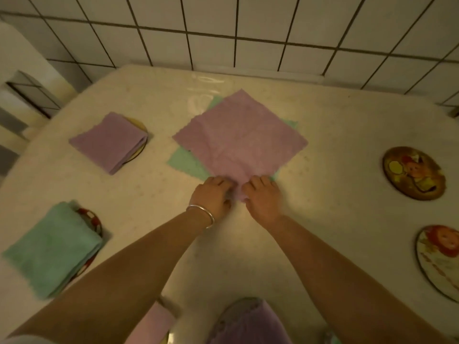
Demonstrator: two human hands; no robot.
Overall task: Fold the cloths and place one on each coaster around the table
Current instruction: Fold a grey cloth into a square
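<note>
An open pink cloth [238, 137] lies flat like a diamond at the table's middle, on top of a green cloth [186, 163]. My left hand [213, 194] and my right hand [263, 197] both pinch the pink cloth's near corner. A folded purple cloth [109, 141] rests on a coaster [140, 125] at the left. A folded green cloth [54, 247] covers a red coaster [93, 220] at the near left. Two round picture coasters [413, 172] [439, 259] at the right carry nothing.
The cream table [323, 219] stands against a white tiled wall [223, 28]. More folded cloths, pink [151, 324] and purple [248, 321], lie at the near edge. A white cabinet [22, 78] stands at the far left.
</note>
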